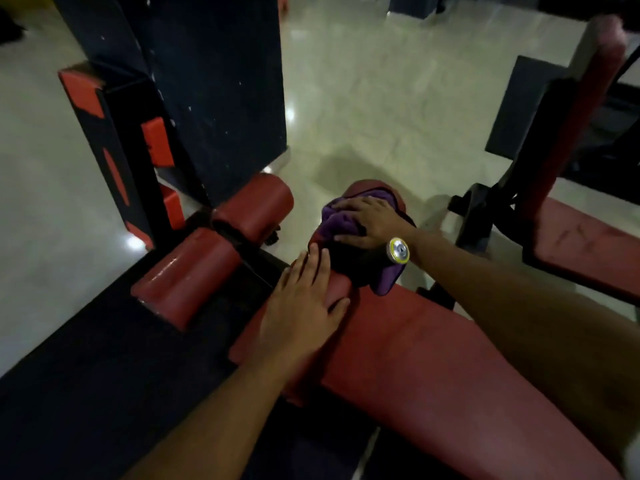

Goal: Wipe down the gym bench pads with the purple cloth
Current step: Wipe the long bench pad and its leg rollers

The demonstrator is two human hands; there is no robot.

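The purple cloth [341, 221] is bunched on the far roller pad [367, 192] at the end of the bench pad [433, 358], w/ the right hand [372, 221] on top of it. One corner of the cloth hangs down on the near side, under the wristwatch [398, 250].

Risks, as I judge them:
- The cloth is crumpled, not flat, so only a small part probably touches the vinyl. The wipe can leave strips of the roller untouched, esp. the underside and the far end, which are hidden from this view.
- The roller is round and may turn on its axle under pressure. Then the cloth slides w/ it and cleans little. The left hand [304, 303] seems placed to stop this, but it lies flat and grips nothing, so it can slip.
- The hanging corner can drag or catch, and the cloth may fall to the floor [381, 98].
- The left roller pads [214, 251] and the long bench pad can be forgotten; I cannot tell if they are already wiped.

Pose: right arm reaches forward, palm down, fingers spread and lightly bent over the cloth, pressing it rather than closing around it. Left hand has fingers straight and together, palm flat on the near end of the roller, holding nothing.
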